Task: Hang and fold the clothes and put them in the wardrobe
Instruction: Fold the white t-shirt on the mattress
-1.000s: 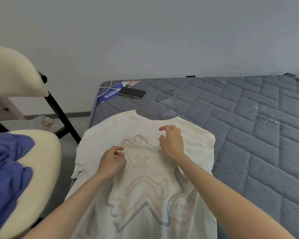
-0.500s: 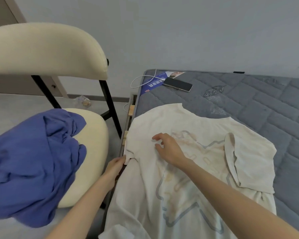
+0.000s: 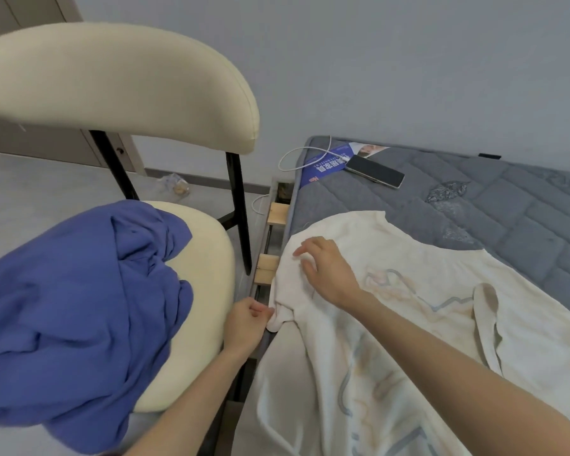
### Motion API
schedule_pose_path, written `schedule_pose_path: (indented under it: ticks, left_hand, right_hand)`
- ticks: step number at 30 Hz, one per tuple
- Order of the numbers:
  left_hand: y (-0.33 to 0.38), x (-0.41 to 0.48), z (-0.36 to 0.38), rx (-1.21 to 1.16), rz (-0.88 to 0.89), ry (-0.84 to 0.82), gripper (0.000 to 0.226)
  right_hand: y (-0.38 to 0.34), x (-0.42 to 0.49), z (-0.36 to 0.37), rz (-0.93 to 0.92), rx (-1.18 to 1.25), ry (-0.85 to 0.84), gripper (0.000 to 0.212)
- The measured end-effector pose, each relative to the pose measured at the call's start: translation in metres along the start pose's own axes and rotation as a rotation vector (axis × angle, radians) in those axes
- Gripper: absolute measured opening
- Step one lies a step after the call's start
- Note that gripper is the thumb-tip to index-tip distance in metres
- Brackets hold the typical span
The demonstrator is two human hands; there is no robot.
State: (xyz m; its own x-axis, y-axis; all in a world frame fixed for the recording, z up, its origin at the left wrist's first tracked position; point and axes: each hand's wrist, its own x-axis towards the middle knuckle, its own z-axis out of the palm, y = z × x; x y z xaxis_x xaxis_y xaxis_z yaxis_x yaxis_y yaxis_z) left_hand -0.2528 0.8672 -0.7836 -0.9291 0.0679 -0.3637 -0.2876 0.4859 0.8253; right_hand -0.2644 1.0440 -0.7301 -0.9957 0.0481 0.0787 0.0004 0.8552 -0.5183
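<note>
A cream T-shirt (image 3: 392, 324) was seen laid flat, print upward, on a grey quilted bed (image 3: 507, 218) that filled the right half of the frame. Its long axis ran from the neckline at centre frame down to the hem, which was cut off by the bottom edge. The sleeve on the right (image 3: 487, 327) was already turned in over the body of the shirt. The other sleeve (image 3: 282, 311) was bunched and hung over the bed's left edge, just left of centre. The left hand (image 3: 247, 324) was held in the gap between bed and chair, directly left of that sleeve and touching it. Its fingers were curled and appeared to be pinching the sleeve's end, though the exact grip was partly hidden. The right hand (image 3: 326, 271) was placed on the shirt's shoulder just above and to the right, with fingers spread and lightly bent, pressed on the cloth and gripping nothing. The left hand was judged the nearer one for the sleeve, which would need to be carried rightward across the shirt, past the line pinned by the right hand. A blue garment (image 3: 79, 307) was heaped on a cream chair (image 3: 119, 83) at the left. A phone (image 3: 374, 171) lay at the far corner of the bed.
</note>
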Motion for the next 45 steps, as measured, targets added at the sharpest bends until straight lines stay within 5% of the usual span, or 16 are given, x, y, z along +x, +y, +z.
schedule_pose_path:
  ticks: [7,15,23,27,34,39,45]
  left_hand:
    - [0.006,0.007,-0.011,-0.025,0.039,0.019,0.013]
    - [0.028,0.028,-0.047,-0.404,0.037,0.074,0.015]
    - [0.030,0.029,-0.067,-0.449,0.129,-0.124,0.008]
    - [0.030,0.028,-0.074,-0.471,0.134,-0.165,0.007]
    - [0.035,0.034,-0.079,-0.307,0.213,-0.106,0.014]
    - [0.024,0.044,-0.083,0.001,0.303,-0.140,0.011]
    - [0.014,0.033,-0.090,-0.015,0.362,-0.178,0.020]
  right_hand:
    - [-0.013,0.034,0.000,-0.123,-0.414,-0.367,0.036]
    - [-0.018,0.044,-0.011,-0.018,-0.557,-0.350,0.035]
    - [-0.043,0.067,0.000,-0.024,-0.623,-0.927,0.054]
    - [-0.055,0.071,-0.006,-0.058,-0.645,-0.828,0.038]
    - [-0.052,0.087,-0.026,-0.226,-0.541,-0.135,0.019]
    - [-0.050,0.086,-0.029,-0.080,-0.322,-0.453,0.026]
    - [-0.053,0.089,-0.019,0.052,-0.406,-0.693,0.033]
